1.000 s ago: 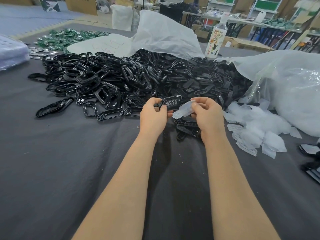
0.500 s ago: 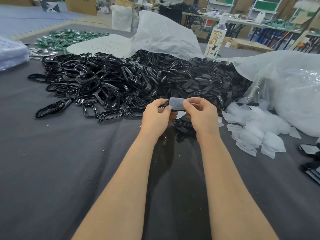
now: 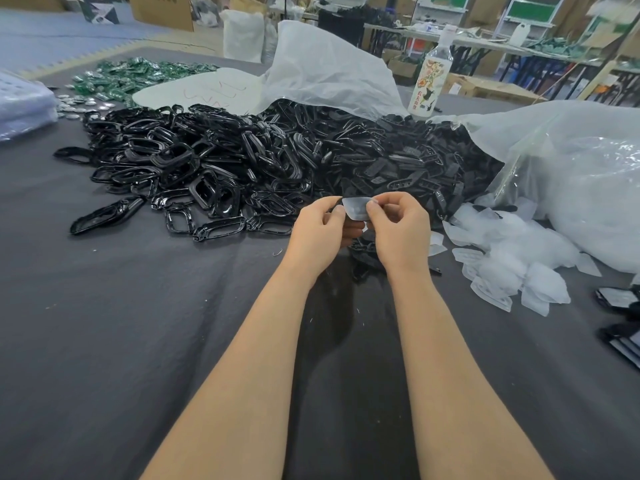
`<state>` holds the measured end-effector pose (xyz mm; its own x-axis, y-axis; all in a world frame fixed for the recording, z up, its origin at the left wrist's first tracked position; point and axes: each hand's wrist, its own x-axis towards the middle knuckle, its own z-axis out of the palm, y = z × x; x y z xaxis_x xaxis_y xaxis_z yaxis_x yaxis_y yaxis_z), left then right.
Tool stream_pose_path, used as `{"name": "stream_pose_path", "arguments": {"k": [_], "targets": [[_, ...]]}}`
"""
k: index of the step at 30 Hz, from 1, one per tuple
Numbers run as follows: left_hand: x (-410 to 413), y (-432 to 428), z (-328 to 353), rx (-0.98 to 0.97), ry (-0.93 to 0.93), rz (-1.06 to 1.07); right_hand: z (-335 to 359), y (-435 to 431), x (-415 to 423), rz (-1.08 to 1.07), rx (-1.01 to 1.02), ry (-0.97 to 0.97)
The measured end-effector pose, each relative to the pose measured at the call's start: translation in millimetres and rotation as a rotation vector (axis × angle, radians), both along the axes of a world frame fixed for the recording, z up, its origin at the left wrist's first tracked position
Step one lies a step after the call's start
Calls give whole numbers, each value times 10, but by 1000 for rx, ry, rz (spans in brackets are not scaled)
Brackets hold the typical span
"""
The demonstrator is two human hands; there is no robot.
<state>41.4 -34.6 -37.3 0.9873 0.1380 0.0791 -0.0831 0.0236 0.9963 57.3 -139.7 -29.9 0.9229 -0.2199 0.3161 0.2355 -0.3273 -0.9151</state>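
My left hand (image 3: 317, 230) and my right hand (image 3: 400, 230) meet above the grey cloth, just in front of a big heap of black plastic parts (image 3: 263, 161). Between them they pinch a small translucent white pad (image 3: 356, 207), which lies over a black part held in the left fingers; that part is almost wholly hidden. More translucent white pads (image 3: 512, 265) lie scattered to the right of my hands.
A large clear plastic bag (image 3: 571, 174) slumps at the right, a white sheet (image 3: 325, 71) behind the heap. A labelled bottle (image 3: 429, 81) stands at the back. Green circuit boards (image 3: 138, 74) lie far left, dark items (image 3: 620, 306) at the right edge.
The right hand brought the white pad from beside the black part up over it; the part's buttoned face, visible a second ago, is now covered. Both hands drew closer together.
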Motion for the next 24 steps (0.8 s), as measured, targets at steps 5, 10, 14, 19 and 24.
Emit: {"name": "stream_pose_path", "arguments": {"k": [5, 10, 14, 19, 24], "targets": [[-12, -8, 15, -22, 6, 10, 14, 29, -20, -13, -20, -40], [-10, 12, 11, -46, 1, 26, 13, 61, -30, -4, -39, -62], [-11, 9, 11, -74, -5, 42, -14, 68, -25, -6, -35, -83], [-12, 20, 9, -59, 4, 71, -40, 90, -32, 3, -6, -108], [5, 26, -6, -21, 11, 118, -42, 101, -23, 36, 31, -82]]}}
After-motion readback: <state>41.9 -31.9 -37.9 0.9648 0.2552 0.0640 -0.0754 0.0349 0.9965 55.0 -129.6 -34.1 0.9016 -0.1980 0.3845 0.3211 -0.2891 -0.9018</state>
